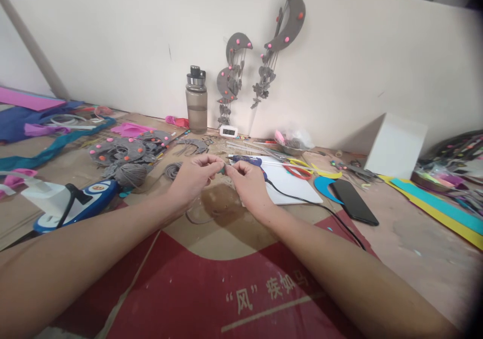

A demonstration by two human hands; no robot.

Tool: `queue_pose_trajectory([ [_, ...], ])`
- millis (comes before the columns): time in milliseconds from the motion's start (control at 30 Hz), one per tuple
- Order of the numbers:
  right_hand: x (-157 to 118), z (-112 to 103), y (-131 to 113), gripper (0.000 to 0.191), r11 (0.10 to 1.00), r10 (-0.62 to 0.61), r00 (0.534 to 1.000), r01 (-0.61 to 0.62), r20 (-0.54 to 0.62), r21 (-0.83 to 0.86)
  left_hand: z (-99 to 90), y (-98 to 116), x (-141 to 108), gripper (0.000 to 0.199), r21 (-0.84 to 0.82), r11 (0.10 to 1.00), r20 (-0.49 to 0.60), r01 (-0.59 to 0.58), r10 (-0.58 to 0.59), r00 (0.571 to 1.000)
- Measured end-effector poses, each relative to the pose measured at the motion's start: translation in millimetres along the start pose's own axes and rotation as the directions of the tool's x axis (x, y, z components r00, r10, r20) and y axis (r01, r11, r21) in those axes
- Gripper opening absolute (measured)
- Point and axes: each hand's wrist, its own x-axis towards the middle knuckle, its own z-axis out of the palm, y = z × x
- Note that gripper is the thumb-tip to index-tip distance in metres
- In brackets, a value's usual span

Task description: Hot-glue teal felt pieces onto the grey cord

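My left hand (pixel 198 177) and my right hand (pixel 252 185) meet above the cardboard, thumbs and forefingers pinched together. Between their fingertips is a small dark green piece (pixel 222 169), mostly covered, so its kind cannot be made out. Just behind my right hand lies a blue glue gun (pixel 247 160), its black cord running off to the right. A white sheet (pixel 298 193) lies beside that hand. Near my left hand sits a small coil of grey cord (pixel 172 171). Farther left are a ball of grey yarn (pixel 130 175) and grey crescents with pink and orange dots (pixel 117 150).
A blue power strip (pixel 100 198) holds a white plug at left. Behind stand a water bottle (pixel 196 102) and a small digital clock (pixel 228 131). Grey crescent hangings (pixel 296 24) are on the wall. To the right lie a blue crescent (pixel 325 187) and a black phone (pixel 354 201).
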Motion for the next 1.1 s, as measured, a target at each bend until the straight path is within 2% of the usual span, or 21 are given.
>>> queue_pose_trajectory([
  [100, 0.8, 0.9, 2.7, 0.028, 0.998, 0.034, 0.999, -0.034, 0.002, 0.047, -0.4, -1.0, 1.3, 0.015, -0.054, 0.998, 0.021, 0.033, -0.032, 0.999],
  [233, 1.6, 3.0, 8.5, 0.027, 0.988, 0.107, 0.993, -0.101, -0.05, 0.117, -1.2, -2.4, 2.2, 0.015, -0.112, 0.992, 0.049, 0.061, -0.056, 0.997],
  [300, 2.1, 4.1, 11.1, 0.03, 0.983, 0.107, 0.993, -0.1, -0.041, 0.152, -1.3, -3.4, 2.1, 0.015, -0.133, 0.988, 0.053, 0.077, -0.07, 0.996],
  [433, 2.9, 5.3, 11.4, 0.022, 0.977, 0.103, 0.995, -0.098, -0.018, 0.19, 0.0, -4.6, 1.2, 0.015, -0.127, 0.988, 0.052, 0.089, -0.083, 0.995],
  [600, 2.8, 5.4, 9.3, 0.02, 0.977, 0.126, 0.991, -0.118, -0.032, 0.179, 2.9, -2.5, -1.0, 0.016, -0.111, 0.988, 0.072, 0.106, -0.098, 0.993],
  [867, 3.6, 7.4, 17.3, 0.019, 0.977, 0.146, 0.988, -0.137, -0.043, 0.166, 0.7, -2.8, -1.5, 0.019, -0.211, 0.969, 0.142, 0.125, -0.096, 0.985],
  [967, 2.9, 6.8, 15.4, 0.019, 0.976, 0.156, 0.987, -0.149, -0.03, 0.156, -1.3, -4.4, -0.5, 0.02, -0.175, 0.977, 0.153, 0.12, -0.094, 0.984],
  [1100, 1.5, 5.8, 13.0, 0.017, 0.983, 0.138, 0.99, -0.134, -0.027, 0.122, -4.3, -6.7, 2.3, 0.021, -0.037, 0.997, 0.164, 0.062, -0.055, 0.985],
])
